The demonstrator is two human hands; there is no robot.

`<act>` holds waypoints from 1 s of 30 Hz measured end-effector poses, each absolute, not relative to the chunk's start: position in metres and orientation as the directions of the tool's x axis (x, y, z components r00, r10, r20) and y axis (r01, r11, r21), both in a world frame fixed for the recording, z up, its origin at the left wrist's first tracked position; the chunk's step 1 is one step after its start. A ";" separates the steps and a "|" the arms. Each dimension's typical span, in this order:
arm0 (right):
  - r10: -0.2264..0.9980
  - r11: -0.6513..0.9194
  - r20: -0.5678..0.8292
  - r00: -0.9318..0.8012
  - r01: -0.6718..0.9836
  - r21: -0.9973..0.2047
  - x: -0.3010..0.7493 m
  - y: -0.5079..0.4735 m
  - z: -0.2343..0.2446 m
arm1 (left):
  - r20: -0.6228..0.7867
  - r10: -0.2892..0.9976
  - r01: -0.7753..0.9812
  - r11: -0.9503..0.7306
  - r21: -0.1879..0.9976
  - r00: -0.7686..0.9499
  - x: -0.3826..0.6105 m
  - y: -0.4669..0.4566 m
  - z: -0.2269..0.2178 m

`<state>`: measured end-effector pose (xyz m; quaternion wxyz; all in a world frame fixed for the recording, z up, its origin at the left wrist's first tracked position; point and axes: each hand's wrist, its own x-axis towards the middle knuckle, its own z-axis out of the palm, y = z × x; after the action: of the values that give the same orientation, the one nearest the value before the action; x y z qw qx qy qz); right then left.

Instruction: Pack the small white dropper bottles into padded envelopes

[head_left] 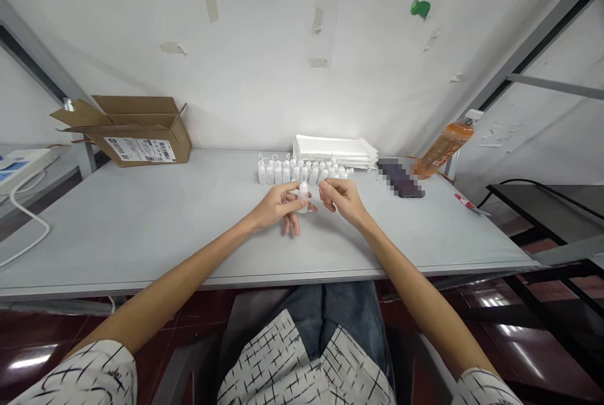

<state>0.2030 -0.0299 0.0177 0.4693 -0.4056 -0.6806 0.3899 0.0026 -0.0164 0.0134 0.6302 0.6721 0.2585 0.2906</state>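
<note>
My left hand (278, 207) grips a small white dropper bottle (303, 194) between thumb and fingers, upright above the table. A thin pale loop hangs at the bottle's right side. Just to the right, my right hand (342, 197) is closed with thumb and forefinger pinched together, apart from the bottle. Whether anything sits in that pinch is too small to make out. Behind both hands, several similar white bottles (278, 173) stand in a cluster, many with thin loops at their tops.
White stacked trays or sheets (335, 146) lie behind the bottles against the wall. An opened cardboard box (141, 134) stands at back left. To the right are a blurred dark phone-like object (403, 178), a tilted orange drink bottle (446, 147) and a red-and-white item (467, 202) near the grey table's (165, 222) edge.
</note>
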 end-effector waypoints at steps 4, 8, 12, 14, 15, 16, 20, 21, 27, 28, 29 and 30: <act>0.905 0.413 0.381 -0.191 0.175 -0.894 0.203 -0.028 0.015 | 0.088 0.722 -0.037 -0.087 0.996 0.686 -0.001 -0.013 0.014; 0.894 0.446 0.410 -0.180 0.274 -0.852 0.204 -0.024 0.010 | 0.111 0.766 -0.070 -0.086 0.994 0.633 -0.002 -0.012 0.017; 0.882 0.471 0.430 -0.193 0.302 -0.829 0.205 -0.023 0.010 | 0.134 0.819 -0.074 -0.112 0.991 0.558 -0.002 -0.010 0.019; 0.888 0.456 0.412 -0.204 0.271 -0.848 0.204 -0.025 0.011 | 0.135 0.833 -0.056 -0.124 0.991 0.537 -0.002 -0.009 0.018; 0.897 0.436 0.394 -0.200 0.248 -0.865 0.204 -0.025 0.012 | 0.135 0.838 -0.047 -0.129 0.990 0.528 -0.001 -0.008 0.017; 0.907 0.412 0.375 -0.191 0.223 -0.884 0.203 -0.026 0.013 | 0.134 0.842 -0.037 -0.135 0.990 0.522 -0.001 -0.008 0.016; 0.929 0.359 0.341 -0.147 0.128 -0.924 0.203 -0.028 0.016 | 0.158 0.832 0.018 -0.198 0.980 0.532 -0.002 -0.008 0.014; 0.929 0.358 0.342 -0.140 0.106 -0.928 0.203 -0.028 0.017 | 0.161 0.824 0.033 -0.213 0.976 0.543 -0.002 -0.008 0.014; 0.931 0.356 0.352 -0.093 0.032 -0.934 0.202 -0.025 0.018 | 0.095 0.806 0.110 -0.194 0.975 0.585 -0.001 -0.011 0.015; 0.933 0.354 0.351 -0.081 0.021 -0.935 0.202 -0.025 0.018 | 0.090 0.805 0.120 -0.197 0.973 0.586 -0.001 -0.011 0.015; 0.934 0.351 0.349 -0.070 0.009 -0.936 0.203 -0.024 0.018 | 0.089 0.805 0.126 -0.200 0.972 0.587 0.000 -0.012 0.015; 0.936 0.347 0.346 -0.063 -0.005 -0.938 0.203 -0.024 0.018 | 0.087 0.804 0.129 -0.200 0.971 0.588 0.000 -0.012 0.015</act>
<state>0.2029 -0.0239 0.0176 0.5626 -0.3898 -0.5973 0.4180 0.0000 -0.0119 0.0149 0.5403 0.7087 0.3290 0.3123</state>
